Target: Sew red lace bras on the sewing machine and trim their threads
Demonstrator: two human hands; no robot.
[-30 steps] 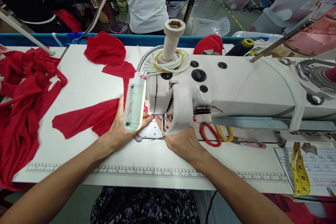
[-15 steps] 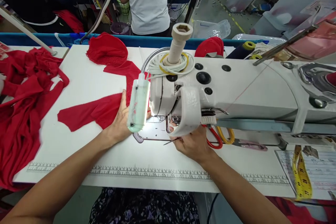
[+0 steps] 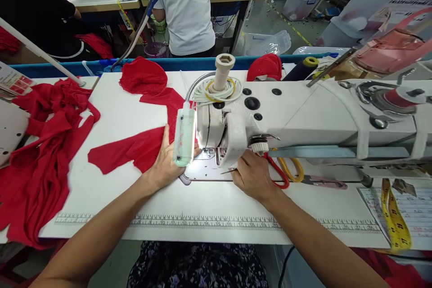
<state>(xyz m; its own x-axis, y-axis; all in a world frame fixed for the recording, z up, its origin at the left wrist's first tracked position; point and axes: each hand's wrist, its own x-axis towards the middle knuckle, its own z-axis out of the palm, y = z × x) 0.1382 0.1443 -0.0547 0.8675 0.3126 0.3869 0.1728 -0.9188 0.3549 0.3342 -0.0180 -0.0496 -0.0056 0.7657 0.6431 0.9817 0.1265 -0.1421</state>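
My left hand [image 3: 172,162] lies open on a piece of red fabric [image 3: 130,148], left of the sewing machine's needle area. Its fingertips are partly hidden behind a small lit lamp [image 3: 184,137]. Part of the fabric lies behind the lamp and machine head. To the right of the presser foot [image 3: 219,155], my right hand [image 3: 253,174] is closed on a thin pointed metal tool [image 3: 229,171], its tip pointing left over the metal needle plate [image 3: 204,171]. Most of the tool is hidden in my fingers. The white sewing machine [image 3: 303,112] stands over the table.
Red-handled scissors [image 3: 279,173] and a yellow-handled pair [image 3: 294,168] lie right of my right hand. A heap of red fabric [image 3: 43,157] covers the table's left end. A printed ruler [image 3: 202,222] runs along the front edge; a yellow tape measure [image 3: 394,220] lies at right. People sit beyond.
My right hand has drawn back to the right from the presser foot with the pointed tool. My left hand stays on the fabric. The camera view has shifted a little.
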